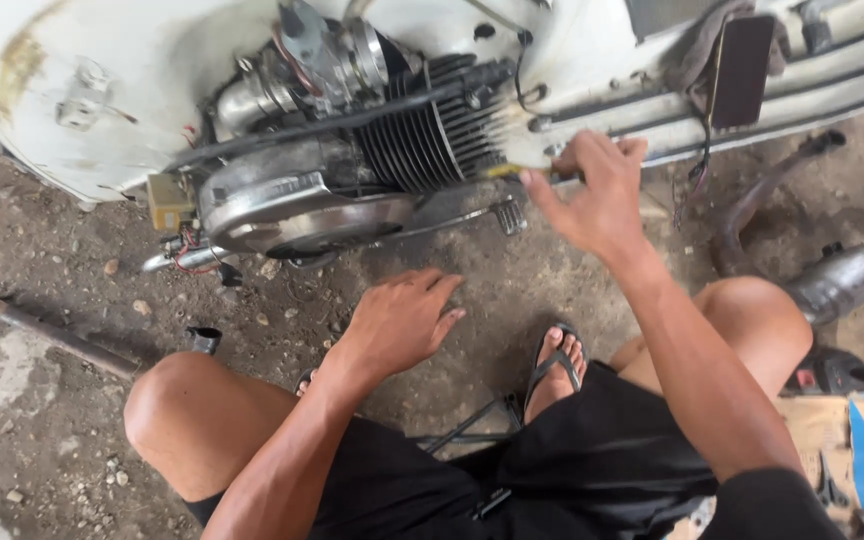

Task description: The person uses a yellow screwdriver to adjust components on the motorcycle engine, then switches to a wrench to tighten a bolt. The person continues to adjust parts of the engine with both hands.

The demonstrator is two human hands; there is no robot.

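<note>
The right hand [597, 195] pinches a thin yellow-handled brush [512, 168]. The brush lies sideways, its bristles pointing left and touching the black fins of the engine [352, 150]. The left hand [402, 320] is empty and open, hovering just below the engine, over the ground [72, 400].

Bare ground [512, 290] free below finned cylinder [432, 135]

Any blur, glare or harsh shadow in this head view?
Head view: even daylight, no hard shadows; right hand and the brush it holds are motion-blurred; left hand sharp; mild shine on the engine cover; white body panel bright, not blown out.
</note>
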